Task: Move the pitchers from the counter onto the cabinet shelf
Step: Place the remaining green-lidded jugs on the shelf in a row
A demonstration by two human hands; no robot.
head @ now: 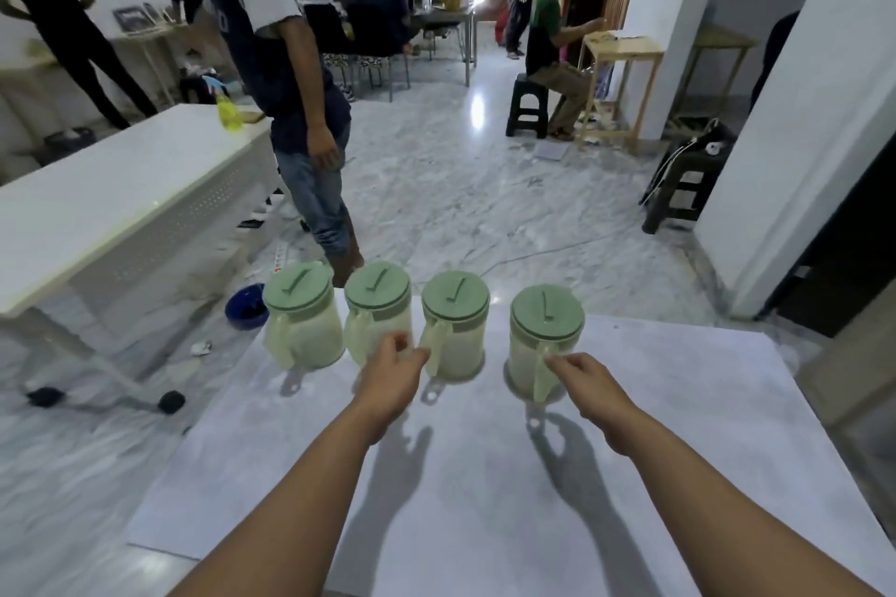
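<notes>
On the pale counter (485,499) we see four green-lidded pitchers (453,325) in a row at its far edge. Our left hand (392,373), fingers loosely curled and holding nothing, nears the third pitcher's handle; our right hand (582,378) pinches the rightmost pitcher's handle (542,371).

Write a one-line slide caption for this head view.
Both hands, left hand and right hand, reach four green-lidded pitchers on the counter.

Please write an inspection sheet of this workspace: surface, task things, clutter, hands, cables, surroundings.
Surface: pale grey counter, bare near the camera.
Job's things: four translucent green-lidded plastic pitchers in a row at the far edge, upright.
Clutter: nothing seen on the counter.
Grippers: left hand between the second and third handles; right hand at the rightmost handle.
Cables: white power strip on the floor.
Surroundings: white table, standing person, black stool.
</notes>
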